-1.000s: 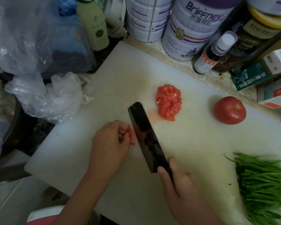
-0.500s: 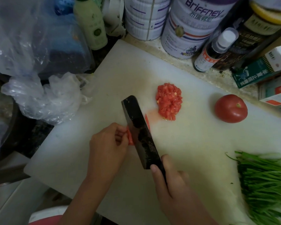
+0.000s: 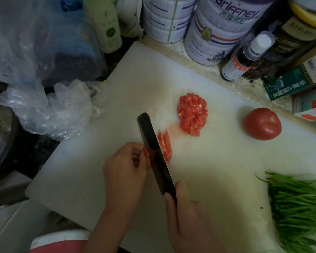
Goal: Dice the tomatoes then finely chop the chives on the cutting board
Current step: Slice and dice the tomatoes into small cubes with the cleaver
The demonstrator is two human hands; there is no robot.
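One pile [image 3: 192,114] diced; left hand [image 3: 124,168] pinches slice [image 3: 147,157], right hand [image 3: 188,216] grips knife [image 3: 154,152]; tomato [image 3: 262,123], chives [image 3: 297,207] uncut

Both forearms are bare down to the wrist, and the left hand [image 3: 124,167] and right hand [image 3: 188,216] are bare too. Just off the near-left corner of the cutting board [image 3: 77,179] shows pinkish-red clothing [image 3: 53,249] edged by a white band [image 3: 62,236]

Your left hand [image 3: 125,167] sits knuckles-up, fingers curled in, fingertips pinching a tomato slice [image 3: 147,157]. Your right hand [image 3: 190,221] grips the cleaver [image 3: 153,148], thumb and a finger flanking the blade's heel. Both forearms reach in from the bottom edge.
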